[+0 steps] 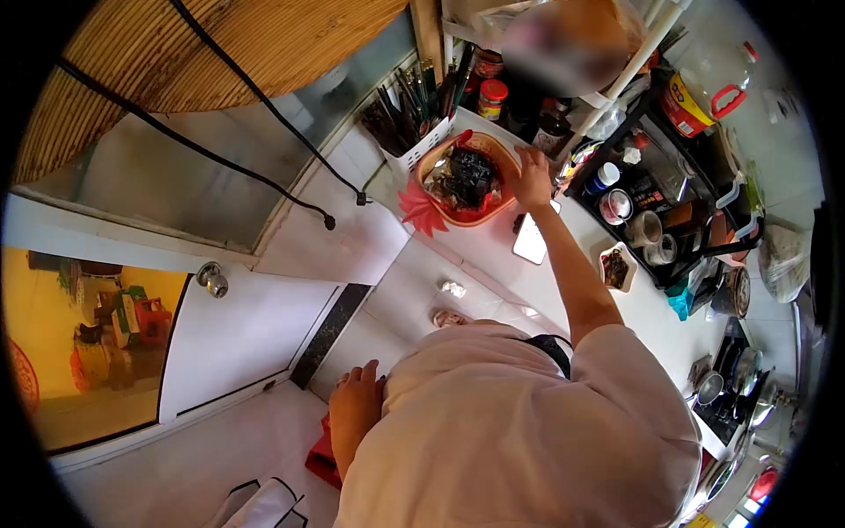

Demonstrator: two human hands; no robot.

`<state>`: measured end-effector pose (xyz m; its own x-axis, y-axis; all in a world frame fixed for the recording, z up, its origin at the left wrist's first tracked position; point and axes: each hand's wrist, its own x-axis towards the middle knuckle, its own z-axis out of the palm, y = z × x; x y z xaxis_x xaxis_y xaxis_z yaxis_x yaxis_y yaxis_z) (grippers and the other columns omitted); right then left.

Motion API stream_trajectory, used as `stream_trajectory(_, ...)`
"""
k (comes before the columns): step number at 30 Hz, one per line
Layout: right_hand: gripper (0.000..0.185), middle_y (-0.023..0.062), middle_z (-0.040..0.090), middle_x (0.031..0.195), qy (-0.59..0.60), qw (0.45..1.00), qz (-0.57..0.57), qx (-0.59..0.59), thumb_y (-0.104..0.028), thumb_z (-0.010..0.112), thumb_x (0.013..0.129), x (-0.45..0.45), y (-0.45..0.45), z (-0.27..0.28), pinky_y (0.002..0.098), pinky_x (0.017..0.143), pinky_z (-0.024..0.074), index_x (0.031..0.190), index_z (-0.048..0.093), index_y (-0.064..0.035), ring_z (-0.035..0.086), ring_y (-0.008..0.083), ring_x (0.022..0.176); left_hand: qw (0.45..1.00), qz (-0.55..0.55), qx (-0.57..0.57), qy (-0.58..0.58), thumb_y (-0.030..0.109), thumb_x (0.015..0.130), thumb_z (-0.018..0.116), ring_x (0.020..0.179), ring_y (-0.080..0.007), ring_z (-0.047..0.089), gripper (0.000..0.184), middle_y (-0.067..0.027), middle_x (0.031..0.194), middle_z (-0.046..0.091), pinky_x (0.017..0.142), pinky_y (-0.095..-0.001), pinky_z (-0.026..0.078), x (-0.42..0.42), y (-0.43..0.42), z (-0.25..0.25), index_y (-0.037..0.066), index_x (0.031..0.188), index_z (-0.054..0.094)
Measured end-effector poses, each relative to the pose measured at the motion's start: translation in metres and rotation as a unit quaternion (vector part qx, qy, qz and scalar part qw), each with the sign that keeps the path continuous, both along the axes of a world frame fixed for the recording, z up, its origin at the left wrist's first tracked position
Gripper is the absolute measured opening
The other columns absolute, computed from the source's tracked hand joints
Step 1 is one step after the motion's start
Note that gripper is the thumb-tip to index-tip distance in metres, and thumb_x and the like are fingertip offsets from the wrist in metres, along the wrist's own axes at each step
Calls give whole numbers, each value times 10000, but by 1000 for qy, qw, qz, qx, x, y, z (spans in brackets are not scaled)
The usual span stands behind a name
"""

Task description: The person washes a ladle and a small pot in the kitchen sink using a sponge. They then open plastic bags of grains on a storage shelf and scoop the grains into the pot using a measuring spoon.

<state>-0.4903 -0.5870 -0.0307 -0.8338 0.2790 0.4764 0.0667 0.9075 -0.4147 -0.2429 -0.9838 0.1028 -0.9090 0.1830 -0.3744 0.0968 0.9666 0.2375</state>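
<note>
My right hand [531, 182] reaches over the white counter to the right side of an orange basin [480, 217]. Its fingers are apart at the rim, with nothing visible in them; I cannot tell whether they touch the basin. Inside the basin lies a dark, glossy mass [469, 176], perhaps a black plastic bag, with something pale beside it. A phone with a white screen [531, 236] rests on the counter just below my right wrist. My left hand [356, 400] hangs low beside my body, fingers loosely spread and holding nothing that shows.
Behind the basin stand a white holder [429, 145] of chopsticks and a red-lidded jar [492, 99]. A small tray [618, 267] of dark bits and a black rack [678, 189] of jars line the right. Black cords [264, 114] dangle at left, near a white door [238, 326].
</note>
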Motion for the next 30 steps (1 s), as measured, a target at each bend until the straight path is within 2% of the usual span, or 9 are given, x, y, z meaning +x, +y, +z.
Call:
stream_trajectory(1,390,110,539,1174,0,1000,1,1,-94,559,803,-6,7,-12,399,909,445,1193,541,-116,482,309,1132,1000,-1,6,-5,213,831,594,915,-338,591,371,-133,982,612,746,-437,490,-1,0,-1,100,1175,511)
stream_trajectory(3,390,129,556,1160,-195,968,72,139,-133,489,854,-21,18,-28,419,888,458,1243,487,-146,520,303,1117,1000,-4,-4,-4,211,830,596,915,-334,591,370,-132,980,611,744,-435,490,-8,8,8,98,1172,512)
stream_trajectory(6,394,181,607,1045,-259,960,90,51,-254,505,857,-39,29,-39,454,766,521,1241,454,-183,604,344,991,1000,-9,-19,2,208,826,601,917,-326,591,368,-131,976,609,741,-431,492,-15,13,17,96,1166,513)
stream_trajectory(12,329,164,626,1009,-237,946,174,140,-246,469,884,-57,42,-23,463,754,525,1208,495,-193,643,327,906,999,-2,-50,-1,207,806,626,914,-313,598,369,-122,978,615,745,-420,491,-19,12,15,114,1148,522)
stream_trajectory(14,375,164,608,1040,-298,933,123,159,-192,507,855,-48,35,-9,461,773,518,1229,495,-163,632,315,934,998,18,-55,-22,208,800,632,913,-311,600,370,-118,983,619,751,-417,490,-18,11,15,121,1144,525)
stream_trajectory(16,427,119,587,1104,-155,966,52,203,-104,522,821,-43,31,-7,403,852,487,1242,502,-173,572,280,1053,998,34,-41,-19,200,789,640,907,-312,603,375,-115,981,622,766,-413,486,-17,10,10,128,1140,528)
stream_trajectory(17,472,128,579,1124,-63,978,105,167,-34,552,766,-51,32,-12,379,846,491,1226,518,-131,546,296,1082,998,37,-39,-19,200,789,640,907,-312,603,375,-115,981,622,766,-413,486,-18,10,8,128,1140,528)
stream_trajectory(24,525,171,577,1008,-86,964,225,-112,19,532,757,-80,-53,36,389,771,489,1272,474,-63,586,337,890,998,53,-35,-26,170,767,647,946,-319,588,412,-128,1000,613,787,-413,484,-29,19,15,105,1155,523)
stream_trajectory(30,678,139,607,886,-133,963,220,-82,-68,604,744,-106,-93,8,390,745,486,1375,356,-53,598,314,839,996,77,-42,-32,170,754,659,980,-322,576,448,-136,1017,611,802,-410,483,-27,19,10,99,1173,519)
